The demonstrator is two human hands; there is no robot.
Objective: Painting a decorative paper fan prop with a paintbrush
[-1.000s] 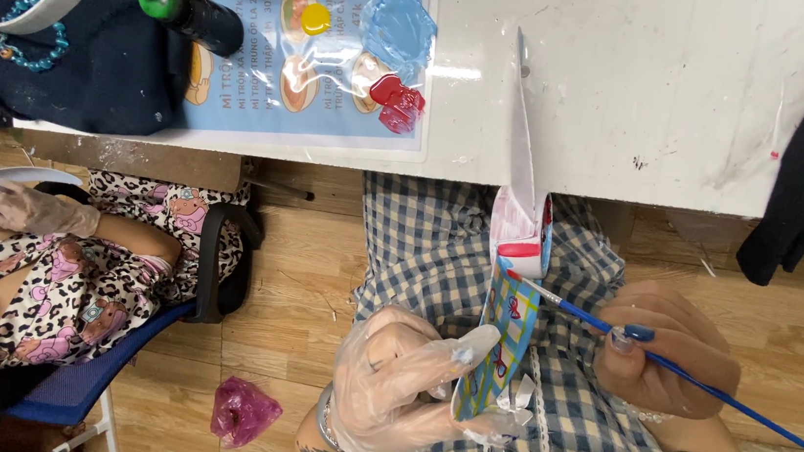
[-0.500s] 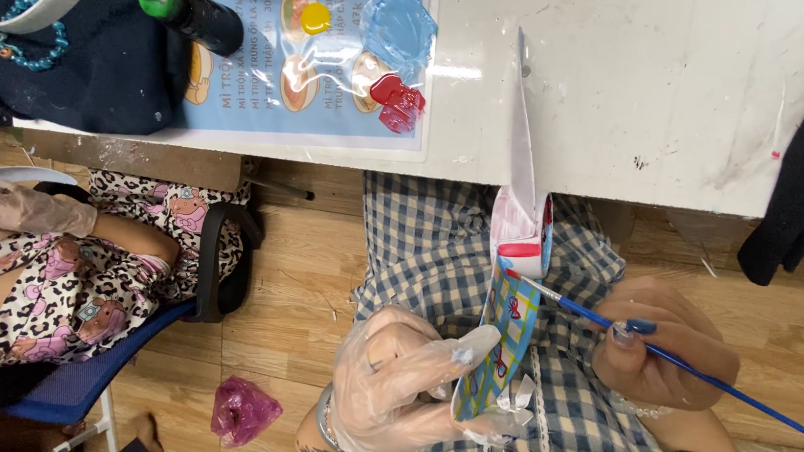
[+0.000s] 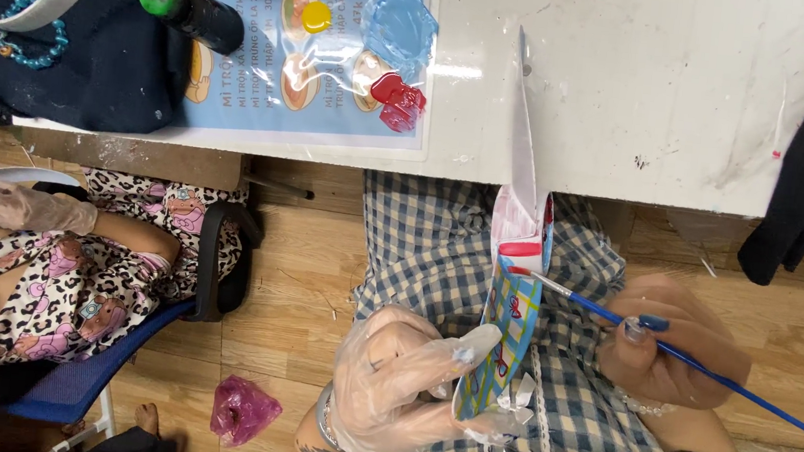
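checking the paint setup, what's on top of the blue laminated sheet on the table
On the blue laminated sheet lie a yellow paint blob, a red one and a clear blue plastic piece. A green-capped black bottle covers its left edge; the dark cloth hides what lies beyond.

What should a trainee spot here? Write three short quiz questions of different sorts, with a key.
1. Multiple choice: the right hand holds
A. a blue-handled paintbrush
B. scissors
C. a bottle
2. True or false: the left hand, gripping the painted piece, is bare.
3. Fill in: the black squeeze bottle on the white table has a ___ nozzle.

Key: 1 A. 2 False: it wears a clear plastic glove. 3 Green.
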